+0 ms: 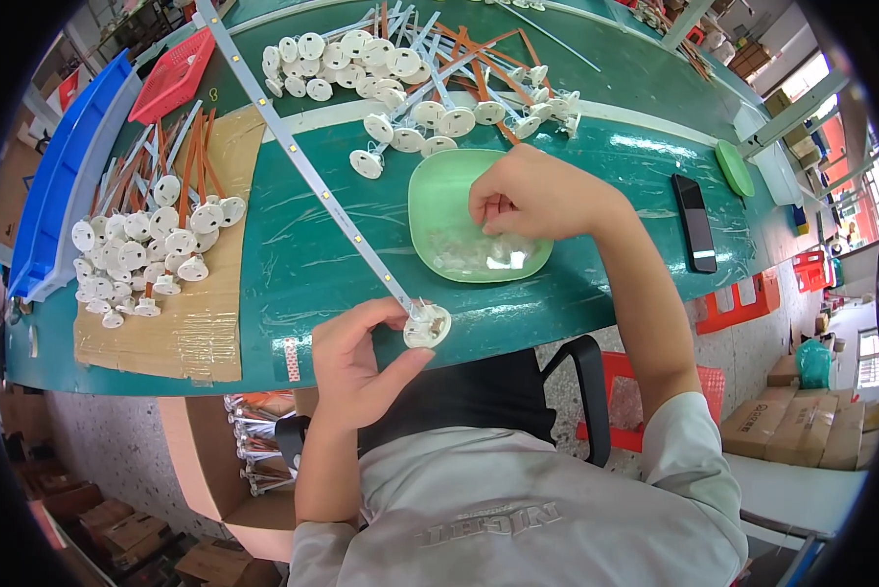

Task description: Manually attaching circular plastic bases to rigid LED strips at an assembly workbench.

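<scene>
My left hand (pixel 359 364) grips an LED light strip (pixel 307 166) at its near end, where a round white base (pixel 427 326) is attached. The strip slants up and away to the far left. Over a light green plastic dish (pixel 438 196), my right hand (pixel 532 196) reaches down with its fingers curled together. Small clear pieces (pixel 484 252) lie in the dish, too fine to name. Whatever the right fingertips pinch, if anything, is hidden.
Strips with white round bases lie heaped on cardboard (pixel 214 323) at left and in a pile (pixel 361 59) at the back. A blue bin (pixel 68 176) and red basket (pixel 175 73) stand far left. At right lie a phone (pixel 694 223) and green dish (pixel 734 168).
</scene>
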`<state>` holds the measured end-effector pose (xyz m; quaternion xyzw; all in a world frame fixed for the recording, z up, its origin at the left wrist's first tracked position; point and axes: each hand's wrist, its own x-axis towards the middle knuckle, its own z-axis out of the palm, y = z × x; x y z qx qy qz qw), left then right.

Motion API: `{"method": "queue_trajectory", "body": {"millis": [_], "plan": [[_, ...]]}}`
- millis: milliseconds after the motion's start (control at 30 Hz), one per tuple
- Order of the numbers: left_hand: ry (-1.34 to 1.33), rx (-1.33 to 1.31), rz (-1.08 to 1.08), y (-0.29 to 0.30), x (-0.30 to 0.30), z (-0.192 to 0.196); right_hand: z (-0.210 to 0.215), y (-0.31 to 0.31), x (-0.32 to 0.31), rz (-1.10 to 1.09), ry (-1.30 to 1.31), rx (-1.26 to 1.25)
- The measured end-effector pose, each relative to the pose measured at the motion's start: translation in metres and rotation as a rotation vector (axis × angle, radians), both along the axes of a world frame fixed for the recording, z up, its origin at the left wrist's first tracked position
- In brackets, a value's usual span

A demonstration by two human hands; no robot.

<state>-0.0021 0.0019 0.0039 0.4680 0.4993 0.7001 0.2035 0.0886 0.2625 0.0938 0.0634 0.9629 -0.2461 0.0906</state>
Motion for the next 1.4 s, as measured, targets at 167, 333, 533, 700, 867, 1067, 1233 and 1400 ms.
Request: {"method": "queue_trajectory", "body": {"millis": [167, 333, 533, 700, 867, 1067, 1233, 1400], "plan": [[0.008, -0.016, 0.000, -0.001, 0.001, 0.000, 0.002, -0.006, 0.018, -0.041, 0.226, -0.095], [0.007, -0.017, -0.003, -0.001, 0.001, 0.000, -0.009, -0.010, 0.027, -0.092, 0.301, -0.147], [0.025, -0.019, 0.008, -0.001, 0.001, -0.002, -0.012, -0.015, 0.030, -0.143, 0.427, -0.104], [0.041, -0.021, 0.000, -0.001, 0.001, -0.005, -0.018, -0.022, 0.039, -0.193, 0.607, -0.104], [-0.082, 0.092, 0.061, -0.006, 0.006, -0.011, -0.026, -0.052, 0.056, -0.579, 0.631, -0.592], [-0.347, 0.282, 0.051, -0.010, 0.041, 0.005, -0.052, -0.148, 0.090, -0.455, 0.874, -0.737], [-0.620, 0.279, -0.066, -0.025, 0.071, 0.037, -0.068, -0.163, 0.083, -0.325, 1.099, -0.433], [-0.648, 0.203, -0.021, -0.029, 0.083, 0.044, -0.074, -0.169, 0.079, -0.227, 1.238, -0.342]]}}
